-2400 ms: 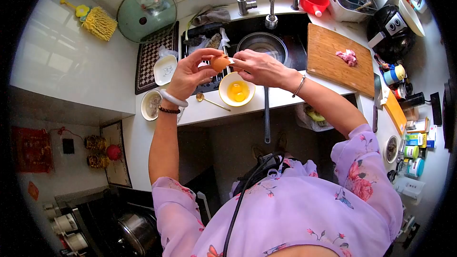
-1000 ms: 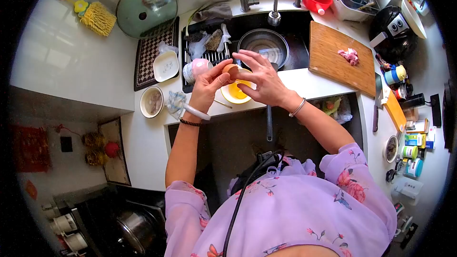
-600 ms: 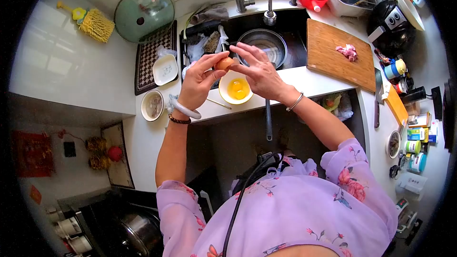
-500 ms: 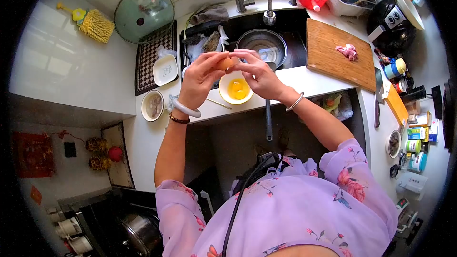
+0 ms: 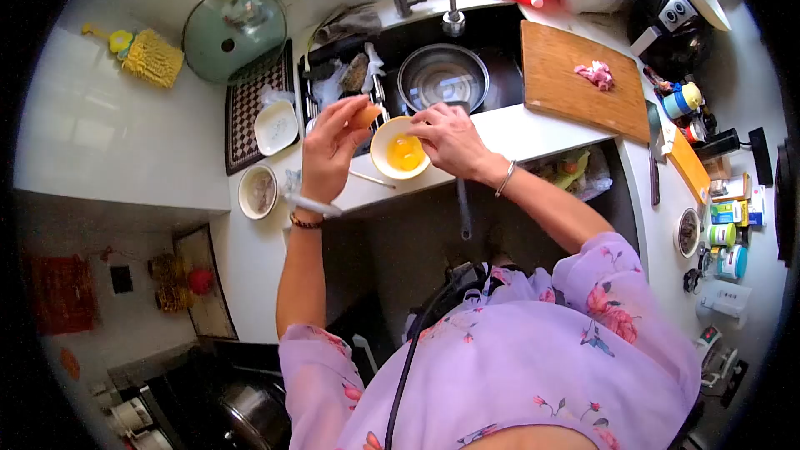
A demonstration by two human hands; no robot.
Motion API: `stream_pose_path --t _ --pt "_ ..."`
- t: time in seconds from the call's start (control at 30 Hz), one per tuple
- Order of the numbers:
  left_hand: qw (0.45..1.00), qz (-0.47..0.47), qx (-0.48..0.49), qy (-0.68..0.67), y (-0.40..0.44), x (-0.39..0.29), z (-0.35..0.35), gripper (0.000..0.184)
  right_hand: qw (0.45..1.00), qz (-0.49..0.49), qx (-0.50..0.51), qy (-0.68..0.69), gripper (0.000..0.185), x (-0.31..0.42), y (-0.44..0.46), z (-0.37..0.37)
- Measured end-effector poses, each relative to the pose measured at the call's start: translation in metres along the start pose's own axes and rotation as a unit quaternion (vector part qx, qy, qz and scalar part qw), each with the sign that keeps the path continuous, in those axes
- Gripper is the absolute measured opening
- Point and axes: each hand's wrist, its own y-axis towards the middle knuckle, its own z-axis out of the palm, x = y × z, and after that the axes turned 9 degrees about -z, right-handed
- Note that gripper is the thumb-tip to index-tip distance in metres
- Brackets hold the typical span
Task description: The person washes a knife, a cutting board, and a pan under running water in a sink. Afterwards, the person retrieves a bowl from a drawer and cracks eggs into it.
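Observation:
My left hand (image 5: 332,142) is closed around a brown eggshell (image 5: 366,117), held just left of and above a white bowl (image 5: 382,154). Inside the bowl lies raw egg (image 5: 406,152) with yellow yolk. My right hand (image 5: 450,140) is over the bowl's right rim, its fingers bent and drawn together; whether they pinch something or only touch the rim is hidden. A chopstick (image 5: 372,179) lies on the counter below the bowl. Behind my right hand, a frying pan (image 5: 443,75) rests in the sink, its handle (image 5: 464,208) reaching out past the counter edge.
A wooden cutting board (image 5: 558,83) with cut meat (image 5: 595,75) lies on the right, a knife (image 5: 654,167) beside it. On the left stand a white dish (image 5: 276,137) and a small bowl (image 5: 258,192). The faucet (image 5: 452,17) rises behind the pan.
My hands have parted: the left moved slightly left with the eggshell, while the right came down to the bowl's rim. The whole view has shifted a little.

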Motion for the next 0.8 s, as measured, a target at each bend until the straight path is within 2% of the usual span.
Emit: stream_pose_path --t 0.03,0.1,0.13,0.17,0.23,0.27,0.33,0.43,0.53,0.67,0.73,0.77,0.8 --pt "0.999 0.012 -0.025 0.021 0.0 0.002 0.005 0.044 1.0 0.0 -0.003 -0.008 0.023 -0.005 0.005 -0.001" --pt "0.997 -0.004 0.001 0.073 -0.001 0.022 0.012 0.042 0.995 -0.014 0.02 -0.1 0.023 -0.004 -0.004 0.007" --pt "0.997 -0.03 0.012 0.077 0.0 0.038 0.014 0.039 0.997 0.005 0.026 -0.079 0.025 -0.004 -0.007 0.011" --pt "0.992 0.009 -0.009 0.127 0.0 0.053 0.014 0.036 0.997 0.031 0.007 -0.068 0.028 -0.003 -0.008 0.013" --pt "0.987 -0.137 -0.016 -0.083 -0.003 0.061 0.026 0.036 0.991 0.051 -0.116 0.05 0.034 0.008 -0.006 0.005" --pt "0.978 -0.146 -0.025 -0.149 -0.003 0.061 0.035 0.037 0.985 0.039 -0.142 0.084 0.036 0.013 -0.005 0.005" --pt "0.961 -0.195 0.03 -0.194 -0.002 0.066 0.046 0.038 0.978 0.024 -0.18 0.105 0.037 0.019 -0.007 0.001" --pt "0.947 -0.208 0.067 -0.234 0.001 0.048 0.079 0.037 0.979 0.045 -0.159 0.122 0.022 0.022 -0.027 -0.014" --pt "0.934 -0.221 0.149 -0.236 0.003 0.037 0.112 0.043 0.964 0.114 -0.197 0.134 0.02 0.014 -0.069 -0.046" --pt "0.952 -0.203 0.171 -0.155 0.004 0.019 0.141 0.037 0.947 0.218 -0.232 0.053 0.022 -0.024 -0.155 -0.094" --pt "0.961 -0.197 0.142 -0.133 0.003 0.013 0.152 0.033 0.919 0.328 -0.219 -0.02 0.023 -0.059 -0.215 -0.098" --pt "0.961 -0.2 0.142 -0.131 0.0 0.01 0.158 0.033 0.9 0.373 -0.224 0.014 0.025 -0.077 -0.239 -0.099" --pt "0.958 -0.214 0.131 -0.139 -0.005 0.007 0.165 0.032 0.855 0.46 -0.235 0.044 0.027 -0.093 -0.259 -0.096"
